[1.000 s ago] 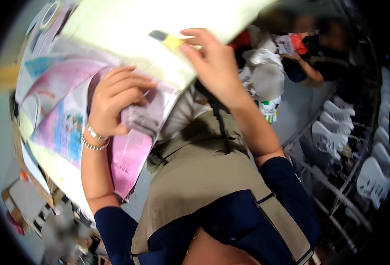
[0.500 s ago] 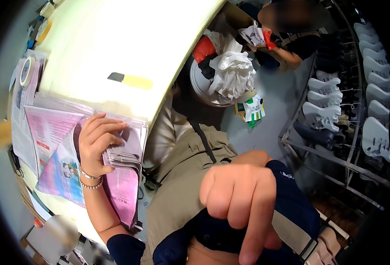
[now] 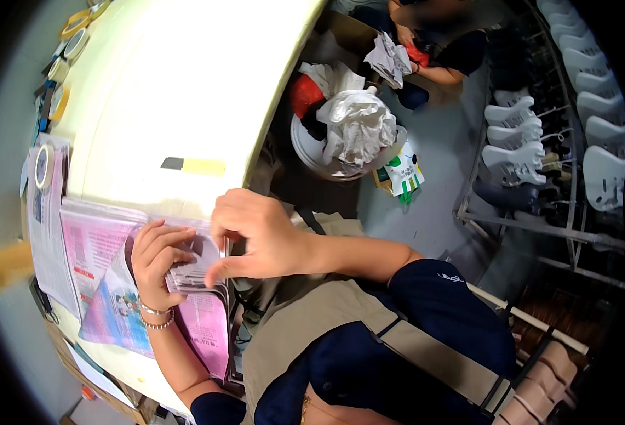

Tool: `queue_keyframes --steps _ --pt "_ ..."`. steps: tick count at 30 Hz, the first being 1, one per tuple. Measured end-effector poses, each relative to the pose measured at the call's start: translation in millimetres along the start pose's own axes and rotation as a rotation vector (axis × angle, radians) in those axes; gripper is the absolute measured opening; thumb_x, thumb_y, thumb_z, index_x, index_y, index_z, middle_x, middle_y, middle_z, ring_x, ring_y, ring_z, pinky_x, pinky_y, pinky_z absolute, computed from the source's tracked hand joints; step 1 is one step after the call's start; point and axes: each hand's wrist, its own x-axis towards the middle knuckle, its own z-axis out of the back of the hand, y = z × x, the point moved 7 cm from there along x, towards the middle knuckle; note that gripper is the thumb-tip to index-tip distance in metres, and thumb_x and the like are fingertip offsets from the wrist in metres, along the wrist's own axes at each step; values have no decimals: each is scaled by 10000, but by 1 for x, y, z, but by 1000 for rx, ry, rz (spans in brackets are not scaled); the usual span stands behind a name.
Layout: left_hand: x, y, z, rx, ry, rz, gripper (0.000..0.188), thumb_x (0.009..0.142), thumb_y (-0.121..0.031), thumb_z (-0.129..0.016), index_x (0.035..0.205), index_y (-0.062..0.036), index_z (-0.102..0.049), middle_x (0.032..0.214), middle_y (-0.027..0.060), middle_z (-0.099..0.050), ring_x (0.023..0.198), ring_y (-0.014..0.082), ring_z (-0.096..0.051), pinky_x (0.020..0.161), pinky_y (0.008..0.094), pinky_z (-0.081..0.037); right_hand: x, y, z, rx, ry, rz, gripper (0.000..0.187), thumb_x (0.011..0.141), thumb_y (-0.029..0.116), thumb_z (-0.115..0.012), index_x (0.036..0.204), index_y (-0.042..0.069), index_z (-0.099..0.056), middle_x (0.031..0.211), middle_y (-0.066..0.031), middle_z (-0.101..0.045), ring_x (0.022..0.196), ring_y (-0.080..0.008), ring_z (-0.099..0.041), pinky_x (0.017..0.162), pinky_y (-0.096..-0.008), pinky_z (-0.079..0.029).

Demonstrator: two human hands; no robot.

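A stack of pink and blue printed newspaper sheets lies at the near right edge of the pale table. My left hand grips the sheets, its fingers curled over a folded-back part of the stack, with bracelets at the wrist. Beside it, at the table's edge, is my right hand. Its thumb and bent fingers are apart, and nothing shows between them. Whether its fingertips touch the paper, I cannot tell. A cutter knife with a yellow handle lies on the table beyond both hands.
Tape rolls line the table's left edge. Right of the table stands a white bin heaped with crumpled white paper. Farther back, a co-worker's hands hold paper. A metal rack with white guitar-body-shaped pieces stands at the right.
My right hand has swung up and left from in front of my body to the stack's right edge, its fingers parting. My left hand stays on the newspaper. The view has shifted.
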Motion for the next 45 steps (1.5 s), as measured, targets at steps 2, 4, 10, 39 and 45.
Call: queue_keyframes --steps 2,4,10,39,45 --pt "-1 1 1 6 -7 0 606 708 -667 -514 682 -68 -603 957 107 -711 902 303 -661 933 490 -441 -5 -8 -9 -208 -3 -48 323 765 361 -782 786 91 -606 762 -36 -517 732 -234 -525 632 -346 -430" --pt "-1 0 1 -21 -7 -11 624 706 -686 -507 684 -71 -608 950 106 -710 904 301 -660 933 489 -439 -12 -16 -17 -326 3 -77 278 792 332 -749 829 88 -621 805 -46 -525 799 -260 -544 677 -366 -459" --pt "-1 -2 2 -28 -7 -21 637 701 -697 -510 690 -68 -614 945 105 -708 902 299 -655 921 486 -439 -14 -27 -28 -282 81 -219 140 796 222 -725 843 105 -665 849 -52 -549 852 -252 -566 697 -366 -484" --pt "-6 -8 10 86 -36 -25 481 656 -513 -581 723 -36 -584 947 124 -694 722 300 -554 697 405 -404 -7 -41 -44 -220 103 -218 181 705 193 -768 676 102 -614 730 -56 -588 739 -276 -607 623 -386 -479" --pt "-9 -3 13 90 -27 9 523 711 -562 -577 701 -40 -579 876 105 -715 690 275 -544 676 397 -408 -3 -41 -42 -264 102 -198 143 684 236 -788 675 130 -692 693 -62 -602 658 -270 -608 579 -381 -472"
